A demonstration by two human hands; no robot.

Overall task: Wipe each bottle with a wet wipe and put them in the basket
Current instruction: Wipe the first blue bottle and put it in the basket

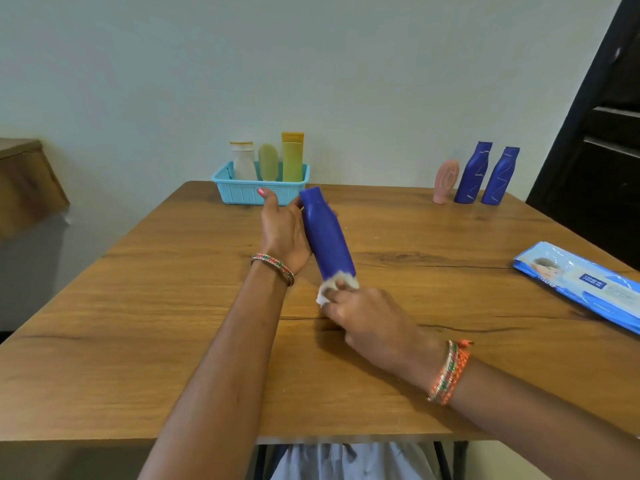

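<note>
My left hand (284, 230) grips a dark blue bottle (325, 233) near its far end, holding it tilted above the middle of the wooden table (138, 306). My right hand (363, 315) pinches a white wet wipe (332, 289) against the bottle's near end. A light blue basket (249, 194) stands at the table's far edge with a white bottle (243, 162), a green bottle (268, 162) and a yellow-green tube (292, 157) upright in it. At the far right stand a pink bottle (446, 181) and two more blue bottles (472, 174) (500, 176).
A blue pack of wet wipes (581, 285) lies at the right edge of the table. A dark door frame (595, 133) rises on the right. A wooden cabinet (24, 185) stands to the left of the table.
</note>
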